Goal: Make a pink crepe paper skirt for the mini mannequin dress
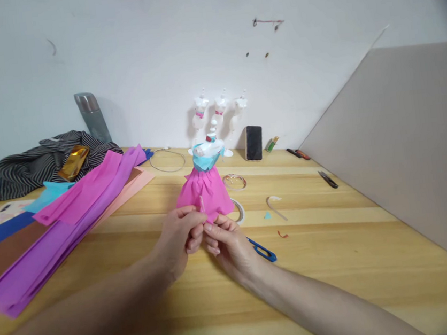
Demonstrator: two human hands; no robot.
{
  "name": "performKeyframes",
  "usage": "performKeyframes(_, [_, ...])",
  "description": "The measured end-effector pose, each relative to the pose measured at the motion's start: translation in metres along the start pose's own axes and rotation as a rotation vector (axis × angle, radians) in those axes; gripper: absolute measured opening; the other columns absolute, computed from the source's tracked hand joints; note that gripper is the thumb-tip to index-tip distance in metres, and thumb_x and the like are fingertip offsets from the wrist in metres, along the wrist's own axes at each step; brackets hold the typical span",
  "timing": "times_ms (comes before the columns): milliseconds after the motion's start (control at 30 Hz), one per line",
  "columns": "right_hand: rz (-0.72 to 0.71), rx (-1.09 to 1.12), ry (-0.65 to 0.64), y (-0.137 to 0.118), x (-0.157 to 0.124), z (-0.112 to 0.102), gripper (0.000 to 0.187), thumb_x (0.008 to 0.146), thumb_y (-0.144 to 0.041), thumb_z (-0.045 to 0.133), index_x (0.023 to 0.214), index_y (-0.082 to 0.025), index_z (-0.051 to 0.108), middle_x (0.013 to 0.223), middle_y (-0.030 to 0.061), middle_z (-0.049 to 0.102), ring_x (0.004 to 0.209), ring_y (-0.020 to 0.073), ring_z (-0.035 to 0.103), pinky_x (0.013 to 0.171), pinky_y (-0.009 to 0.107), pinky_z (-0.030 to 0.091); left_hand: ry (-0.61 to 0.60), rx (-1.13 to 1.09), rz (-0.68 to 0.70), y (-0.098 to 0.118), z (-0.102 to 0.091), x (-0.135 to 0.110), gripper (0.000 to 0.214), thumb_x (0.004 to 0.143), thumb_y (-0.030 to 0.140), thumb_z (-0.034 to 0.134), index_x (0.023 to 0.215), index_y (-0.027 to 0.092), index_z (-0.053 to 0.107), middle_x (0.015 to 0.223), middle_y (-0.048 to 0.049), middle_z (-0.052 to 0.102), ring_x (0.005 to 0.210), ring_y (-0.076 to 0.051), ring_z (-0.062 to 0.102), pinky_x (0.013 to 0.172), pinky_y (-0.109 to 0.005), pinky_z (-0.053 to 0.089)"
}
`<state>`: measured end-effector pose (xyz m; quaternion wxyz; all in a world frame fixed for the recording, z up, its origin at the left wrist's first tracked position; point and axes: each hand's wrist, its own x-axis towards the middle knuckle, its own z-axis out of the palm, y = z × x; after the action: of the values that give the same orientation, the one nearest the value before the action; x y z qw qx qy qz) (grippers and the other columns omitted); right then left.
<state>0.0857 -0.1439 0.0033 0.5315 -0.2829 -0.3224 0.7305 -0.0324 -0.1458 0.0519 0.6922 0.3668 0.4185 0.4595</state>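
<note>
A small white mannequin (210,148) stands on the table, dressed in a light-blue top (205,161) and a full pink crepe-paper skirt (209,188) gathered at the waist. At the skirt's lower front edge, my left hand (184,231) is closed, thumb and fingers pinching the pink paper. Close beside it, my right hand (227,237) also pinches that edge. A narrow pale strip runs up the skirt just above my fingertips; I cannot tell whether it is tape or a gap. Behind the right hand lies a roll of white tape (240,212), partly hidden, with blue-handled scissors (264,250) by the wrist.
Folded crepe paper (76,216) in several colours covers the left side, near a striped cloth (37,164) and a flask (93,118). Other mannequins (220,103) stand along the wall. A phone (253,143) leans behind; a box cutter (327,179) lies right, among scraps.
</note>
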Motion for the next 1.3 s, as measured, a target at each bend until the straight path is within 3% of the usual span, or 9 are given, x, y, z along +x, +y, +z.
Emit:
performKeyframes(633, [-0.011, -0.076, -0.044, -0.005, -0.001, 0.002, 0.028, 0.066, -0.031, 0.077, 0.055, -0.014, 0.058, 0.041, -0.0067, 0.038, 0.040, 0.0038, 0.025, 0.042, 0.023, 0.013, -0.009, 0.046, 0.075, -0.007, -0.003, -0.002, 0.026, 0.066, 0.030, 0.060, 0.050, 0.017, 0.045, 0.040, 0.0046, 0.042, 0.035, -0.006, 0.037, 0.042, -0.023, 0.023])
performKeyframes(900, [-0.006, -0.058, 0.011, -0.002, -0.001, -0.001, 0.029, 0.064, -0.028, 0.078, 0.057, -0.015, 0.054, 0.043, -0.0072, 0.037, 0.042, 0.0044, 0.025, 0.042, 0.023, 0.015, -0.029, 0.047, 0.086, -0.006, -0.005, -0.003, 0.024, 0.064, 0.028, 0.058, 0.048, 0.017, 0.045, 0.041, 0.0036, 0.044, 0.035, -0.006, 0.036, 0.041, -0.022, 0.026])
performKeyframes(1067, [0.038, -0.029, 0.061, -0.002, 0.000, -0.002, 0.030, 0.063, -0.030, 0.080, 0.059, -0.015, 0.054, 0.044, -0.0069, 0.038, 0.044, 0.0048, 0.026, 0.042, 0.021, 0.018, -0.046, 0.061, 0.096, -0.004, -0.005, -0.006, 0.031, 0.067, 0.036, 0.060, 0.049, 0.016, 0.046, 0.044, 0.0034, 0.044, 0.036, -0.006, 0.039, 0.040, -0.022, 0.028])
performKeyframes(1300, [0.050, 0.013, 0.096, -0.002, -0.002, -0.001, 0.028, 0.061, -0.024, 0.081, 0.066, -0.015, 0.055, 0.052, -0.0066, 0.040, 0.046, 0.0039, 0.027, 0.042, 0.019, 0.018, 0.195, 0.065, -0.089, -0.019, -0.017, -0.006, 0.036, 0.060, 0.049, 0.066, 0.066, 0.015, 0.056, 0.044, 0.0063, 0.045, 0.031, -0.006, 0.034, 0.033, -0.019, 0.021])
